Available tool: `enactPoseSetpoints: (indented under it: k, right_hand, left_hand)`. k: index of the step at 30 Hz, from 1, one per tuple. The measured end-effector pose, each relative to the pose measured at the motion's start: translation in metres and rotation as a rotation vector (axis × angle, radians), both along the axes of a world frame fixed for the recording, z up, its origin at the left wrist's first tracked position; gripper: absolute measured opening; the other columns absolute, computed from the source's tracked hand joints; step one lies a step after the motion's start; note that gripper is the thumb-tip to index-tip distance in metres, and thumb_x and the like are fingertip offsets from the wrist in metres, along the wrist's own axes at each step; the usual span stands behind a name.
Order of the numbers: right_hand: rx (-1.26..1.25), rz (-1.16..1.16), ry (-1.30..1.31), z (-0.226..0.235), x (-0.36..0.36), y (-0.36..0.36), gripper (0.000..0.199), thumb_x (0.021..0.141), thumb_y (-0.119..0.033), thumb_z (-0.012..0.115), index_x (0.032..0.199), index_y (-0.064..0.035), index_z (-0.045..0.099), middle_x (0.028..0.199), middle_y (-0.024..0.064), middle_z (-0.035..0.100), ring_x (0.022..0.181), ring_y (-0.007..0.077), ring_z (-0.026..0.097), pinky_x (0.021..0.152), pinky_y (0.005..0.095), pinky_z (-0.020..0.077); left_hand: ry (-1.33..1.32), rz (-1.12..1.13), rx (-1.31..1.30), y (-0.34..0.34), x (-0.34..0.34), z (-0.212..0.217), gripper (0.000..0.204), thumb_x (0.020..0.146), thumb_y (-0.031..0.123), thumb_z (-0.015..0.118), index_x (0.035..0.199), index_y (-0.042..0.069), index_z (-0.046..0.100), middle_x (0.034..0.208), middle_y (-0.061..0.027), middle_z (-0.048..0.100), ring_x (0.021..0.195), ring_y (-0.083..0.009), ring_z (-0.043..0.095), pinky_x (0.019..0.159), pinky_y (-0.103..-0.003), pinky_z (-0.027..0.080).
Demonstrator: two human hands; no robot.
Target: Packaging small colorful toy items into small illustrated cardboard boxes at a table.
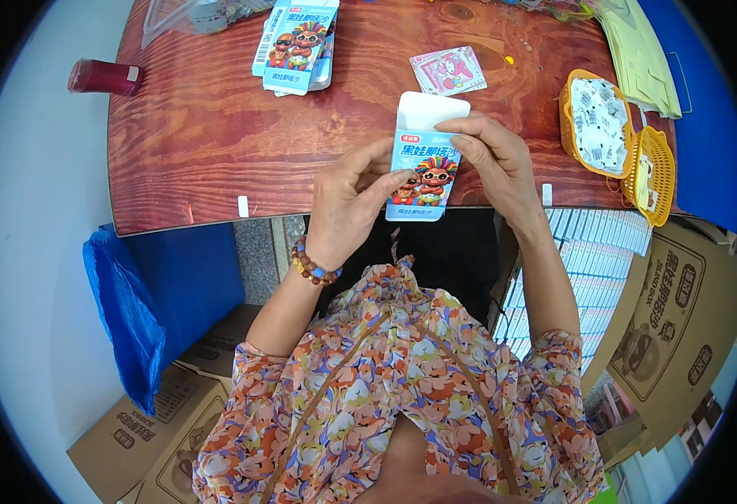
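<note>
A small light-blue card box point(423, 181) with cartoon figures on its front is held upright between my hands at the table's near edge. Its white top flap point(432, 107) stands up, open. My left hand point(347, 197) grips the box's left side, thumb across the front. At the upper right corner, my right hand point(493, 160) pinches the box by its top edge, thumb and fingers together. Whether anything is inside the box I cannot tell. Beyond it lies a pink cartoon card point(448, 70). Further back on the left is a stack of similar blue boxes point(297, 50).
Right on the reddish wooden table point(192, 143) stand a yellow basket of white sachets point(600, 126) and a smaller yellow basket point(656, 168) past the edge. A dark red jar point(104, 77) lies at the left. Below right, a carton point(671, 311) holds rows of boxes point(587, 252).
</note>
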State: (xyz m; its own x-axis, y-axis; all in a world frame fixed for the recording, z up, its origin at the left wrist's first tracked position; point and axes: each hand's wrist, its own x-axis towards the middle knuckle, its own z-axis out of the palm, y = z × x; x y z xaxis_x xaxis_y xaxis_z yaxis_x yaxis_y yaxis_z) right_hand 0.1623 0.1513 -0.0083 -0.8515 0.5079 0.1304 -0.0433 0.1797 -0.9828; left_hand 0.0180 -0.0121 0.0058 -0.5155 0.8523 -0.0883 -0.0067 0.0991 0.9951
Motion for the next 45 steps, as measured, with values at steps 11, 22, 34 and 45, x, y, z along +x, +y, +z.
enactPoseSetpoints:
  k: [11, 22, 34, 45]
  right_hand:
    - [0.232, -0.042, 0.112, 0.001, 0.0, 0.001, 0.019, 0.095, 0.001, 0.062, 0.113, 0.0013, 0.059, 0.121, 0.0077, 0.058, 0.107, 0.013, 0.061, 0.091, 0.0258, 0.0494]
    - [0.099, 0.003, 0.024, 0.023, 0.006, -0.002, 0.014, 0.096, -0.008, 0.063, 0.105, 0.0016, 0.067, 0.11, 0.0066, 0.065, 0.091, 0.0112, 0.063, 0.078, 0.0248, 0.0506]
    - [-0.211, 0.201, -0.317, 0.047, 0.01, 0.017, 0.021, 0.095, -0.005, 0.063, 0.113, 0.002, 0.071, 0.098, 0.0062, 0.072, 0.093, 0.01, 0.066, 0.082, 0.0249, 0.0524]
    - [-0.109, 0.165, -0.33, 0.046, 0.01, 0.014, 0.021, 0.092, -0.002, 0.065, 0.111, 0.0012, 0.072, 0.092, 0.0037, 0.073, 0.086, 0.0071, 0.066, 0.077, 0.0225, 0.0521]
  left_hand:
    - [0.176, -0.087, 0.151, -0.003, -0.004, -0.011, 0.054, 0.087, -0.004, 0.069, 0.136, 0.006, 0.049, 0.101, -0.0104, 0.066, 0.092, -0.0161, 0.069, 0.079, -0.031, 0.058]
    - [-0.068, -0.205, 0.12, -0.004, -0.004, -0.009, 0.053, 0.088, -0.002, 0.069, 0.136, 0.009, 0.05, 0.1, -0.0051, 0.064, 0.09, -0.0133, 0.066, 0.081, -0.029, 0.056]
    - [-0.056, -0.275, 0.057, -0.009, 0.005, -0.01, 0.053, 0.089, 0.002, 0.068, 0.138, 0.006, 0.047, 0.097, -0.0061, 0.063, 0.087, -0.0133, 0.064, 0.078, -0.03, 0.055]
    - [-0.033, -0.277, 0.003, -0.008, 0.006, -0.012, 0.056, 0.089, 0.006, 0.07, 0.136, 0.007, 0.041, 0.094, -0.0085, 0.064, 0.084, -0.0162, 0.067, 0.075, -0.031, 0.056]
